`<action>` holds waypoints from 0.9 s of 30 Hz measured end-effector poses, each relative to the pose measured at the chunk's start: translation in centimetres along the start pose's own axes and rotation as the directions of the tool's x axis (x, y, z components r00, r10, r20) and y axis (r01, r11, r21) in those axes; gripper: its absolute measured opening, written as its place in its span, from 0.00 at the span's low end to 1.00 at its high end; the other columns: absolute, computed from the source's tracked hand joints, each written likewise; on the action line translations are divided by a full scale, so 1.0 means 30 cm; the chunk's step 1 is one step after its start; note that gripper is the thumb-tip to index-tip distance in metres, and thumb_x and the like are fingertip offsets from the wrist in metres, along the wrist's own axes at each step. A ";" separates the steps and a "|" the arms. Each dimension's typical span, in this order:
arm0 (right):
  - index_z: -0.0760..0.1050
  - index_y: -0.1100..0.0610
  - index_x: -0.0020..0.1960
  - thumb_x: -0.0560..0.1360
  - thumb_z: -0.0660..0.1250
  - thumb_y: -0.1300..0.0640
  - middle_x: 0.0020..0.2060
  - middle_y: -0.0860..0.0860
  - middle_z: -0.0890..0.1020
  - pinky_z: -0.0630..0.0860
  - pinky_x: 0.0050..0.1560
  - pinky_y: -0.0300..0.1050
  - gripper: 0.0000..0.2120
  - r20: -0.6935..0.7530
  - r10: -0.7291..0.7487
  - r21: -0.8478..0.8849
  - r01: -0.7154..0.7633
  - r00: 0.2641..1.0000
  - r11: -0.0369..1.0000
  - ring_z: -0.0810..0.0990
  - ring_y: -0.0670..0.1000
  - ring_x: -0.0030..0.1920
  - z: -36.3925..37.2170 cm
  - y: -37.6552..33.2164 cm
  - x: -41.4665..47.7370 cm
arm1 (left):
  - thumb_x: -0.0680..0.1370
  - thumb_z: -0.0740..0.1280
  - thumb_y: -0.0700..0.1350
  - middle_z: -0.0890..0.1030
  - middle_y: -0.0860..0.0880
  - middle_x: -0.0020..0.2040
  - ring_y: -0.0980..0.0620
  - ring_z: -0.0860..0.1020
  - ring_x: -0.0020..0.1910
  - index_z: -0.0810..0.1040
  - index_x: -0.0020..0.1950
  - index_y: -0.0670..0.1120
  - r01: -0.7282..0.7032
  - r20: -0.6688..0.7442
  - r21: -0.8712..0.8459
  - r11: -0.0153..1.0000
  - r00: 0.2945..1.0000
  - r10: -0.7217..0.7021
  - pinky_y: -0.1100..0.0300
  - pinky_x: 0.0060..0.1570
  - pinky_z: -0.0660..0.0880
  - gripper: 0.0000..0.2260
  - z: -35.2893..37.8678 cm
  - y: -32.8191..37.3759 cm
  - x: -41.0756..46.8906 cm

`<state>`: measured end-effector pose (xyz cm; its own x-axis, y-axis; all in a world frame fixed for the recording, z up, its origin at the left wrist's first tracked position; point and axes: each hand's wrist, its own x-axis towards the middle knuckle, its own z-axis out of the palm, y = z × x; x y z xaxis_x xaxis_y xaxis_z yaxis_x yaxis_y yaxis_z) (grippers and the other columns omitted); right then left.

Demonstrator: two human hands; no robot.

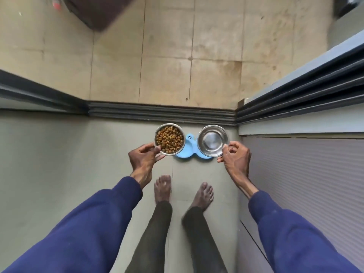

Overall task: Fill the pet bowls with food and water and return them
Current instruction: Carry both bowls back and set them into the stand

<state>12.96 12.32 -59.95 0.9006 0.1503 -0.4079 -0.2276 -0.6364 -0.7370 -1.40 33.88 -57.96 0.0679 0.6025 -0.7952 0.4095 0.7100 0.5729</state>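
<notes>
Blue stand mostly covered, water unreadable

The two steel bowls hid most of the blue stand (187,147); whether the right bowl (213,140) held water could not be told. A dark blurred object (94,10) and both blue sleeves (78,233) were cut off by the frame's edges.

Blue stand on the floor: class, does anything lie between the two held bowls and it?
Nothing visible does. The food bowl in the left hand and the steel bowl in the right hand hang over the blue stand, partly hiding it.
</notes>
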 end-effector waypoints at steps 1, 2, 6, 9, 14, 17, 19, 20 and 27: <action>0.78 0.61 0.43 0.80 0.68 0.63 0.33 0.57 0.84 0.80 0.23 0.47 0.07 0.024 0.008 -0.016 -0.008 1.000 1.000 0.84 0.48 0.25 0.046 0.069 0.024 | 0.73 0.74 0.28 0.85 0.42 0.44 0.48 0.86 0.37 0.82 0.54 0.35 0.016 -0.013 0.008 1.000 1.000 -0.016 0.56 0.37 0.85 0.11 0.009 -0.057 0.060; 0.78 0.57 0.42 0.80 0.68 0.62 0.33 0.55 0.85 0.80 0.23 0.46 0.08 0.041 0.014 -0.023 -0.013 0.999 1.000 0.84 0.48 0.25 0.090 0.133 0.050 | 0.73 0.74 0.28 0.85 0.41 0.44 0.46 0.86 0.38 0.82 0.54 0.34 0.028 -0.025 0.012 1.000 0.999 -0.028 0.55 0.38 0.86 0.11 0.023 -0.110 0.118; 0.77 0.54 0.43 0.80 0.68 0.61 0.33 0.54 0.85 0.78 0.22 0.41 0.07 0.075 0.065 -0.024 -0.063 0.995 0.998 0.84 0.49 0.25 0.236 0.387 0.125 | 0.72 0.73 0.26 0.84 0.39 0.44 0.41 0.85 0.40 0.81 0.52 0.32 0.089 -0.069 0.032 0.996 0.994 -0.086 0.53 0.36 0.86 0.10 0.077 -0.316 0.330; 0.78 0.58 0.47 0.80 0.69 0.61 0.31 0.53 0.85 0.79 0.25 0.40 0.04 0.084 0.075 -0.024 -0.073 0.994 0.997 0.85 0.49 0.25 0.327 0.560 0.176 | 0.72 0.73 0.26 0.84 0.37 0.45 0.42 0.85 0.38 0.81 0.53 0.30 0.123 -0.092 0.048 0.991 0.989 -0.118 0.50 0.38 0.86 0.11 0.116 -0.451 0.463; 0.78 0.63 0.46 0.80 0.68 0.61 0.30 0.54 0.84 0.83 0.27 0.47 0.06 0.069 0.147 -0.011 -0.146 0.987 0.989 0.85 0.52 0.26 0.416 0.731 0.263 | 0.72 0.74 0.27 0.85 0.36 0.46 0.39 0.86 0.42 0.82 0.52 0.31 0.142 -0.079 0.091 0.986 0.988 -0.135 0.45 0.42 0.86 0.10 0.182 -0.595 0.603; 0.78 0.64 0.47 0.80 0.68 0.61 0.31 0.54 0.84 0.83 0.30 0.49 0.06 0.065 0.167 -0.017 -0.166 0.984 0.986 0.86 0.53 0.27 0.447 0.793 0.302 | 0.72 0.75 0.27 0.85 0.36 0.46 0.38 0.86 0.44 0.82 0.52 0.30 0.141 -0.068 0.098 0.985 0.988 -0.135 0.44 0.44 0.86 0.09 0.215 -0.642 0.656; 0.77 0.63 0.48 0.80 0.68 0.61 0.31 0.54 0.84 0.83 0.31 0.48 0.05 0.064 0.180 -0.024 -0.178 0.982 0.984 0.86 0.54 0.27 0.466 0.830 0.320 | 0.72 0.74 0.27 0.85 0.34 0.48 0.37 0.86 0.45 0.82 0.53 0.29 0.149 -0.071 0.099 0.984 0.987 -0.143 0.42 0.45 0.85 0.10 0.230 -0.673 0.686; 0.77 0.62 0.48 0.81 0.68 0.61 0.31 0.53 0.84 0.83 0.31 0.47 0.05 0.065 0.185 -0.024 -0.184 0.981 0.983 0.86 0.53 0.27 0.473 0.845 0.325 | 0.72 0.74 0.27 0.85 0.33 0.49 0.37 0.86 0.46 0.82 0.53 0.29 0.152 -0.074 0.104 0.983 0.987 -0.145 0.42 0.46 0.85 0.11 0.235 -0.686 0.697; 0.76 0.57 0.45 0.80 0.68 0.61 0.30 0.52 0.84 0.75 0.26 0.32 0.05 0.041 0.209 -0.064 -0.206 0.977 0.976 0.85 0.46 0.26 0.498 0.895 0.328 | 0.71 0.76 0.28 0.85 0.32 0.49 0.37 0.87 0.45 0.82 0.52 0.31 0.154 -0.087 0.133 0.979 0.986 -0.143 0.45 0.44 0.86 0.11 0.262 -0.739 0.728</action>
<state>10.18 8.02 -91.79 0.8172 0.0453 -0.5745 -0.3838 -0.7009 -0.6012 -1.85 28.44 -89.59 -0.0706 0.5240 -0.8488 0.5327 0.7392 0.4120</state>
